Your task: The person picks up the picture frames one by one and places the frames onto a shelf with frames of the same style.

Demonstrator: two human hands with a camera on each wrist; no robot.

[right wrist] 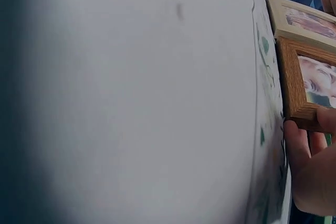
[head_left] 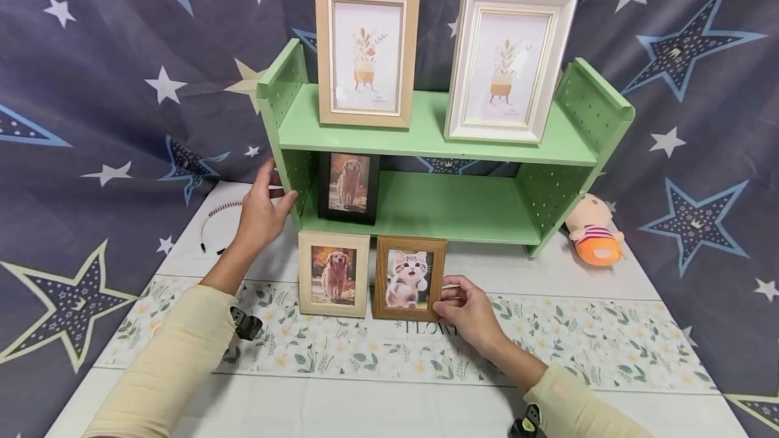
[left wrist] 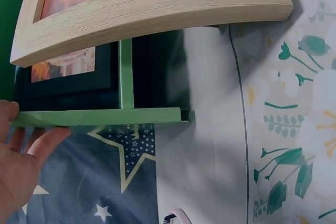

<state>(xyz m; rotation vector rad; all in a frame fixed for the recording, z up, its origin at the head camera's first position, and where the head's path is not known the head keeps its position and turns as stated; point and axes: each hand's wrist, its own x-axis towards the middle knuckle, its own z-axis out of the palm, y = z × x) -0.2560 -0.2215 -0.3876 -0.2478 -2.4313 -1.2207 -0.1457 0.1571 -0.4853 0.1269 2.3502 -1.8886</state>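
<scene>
My left hand [head_left: 263, 211] grips the left side panel of a green two-tier shelf [head_left: 453, 205], its thumb at the front edge. In the left wrist view, that panel runs between the fingers. My right hand [head_left: 468, 309] pinches the right edge of a brown wooden picture frame [head_left: 409, 279] with a kitten photo, thumb on the front face. Just left of it stands a pale wood picture frame [head_left: 333, 276] showing a golden dog. Behind, on the lower tier, a black picture frame [head_left: 349, 188] holds a similar dog photo.
On the upper tier stand a tan picture frame [head_left: 366, 53] and a white picture frame [head_left: 512, 63], both with plant prints. A plush doll [head_left: 594, 232] lies right of the shelf; a thin headband [head_left: 213, 215] lies left. A star-patterned curtain [head_left: 122, 208] hangs behind the white table [head_left: 341, 404].
</scene>
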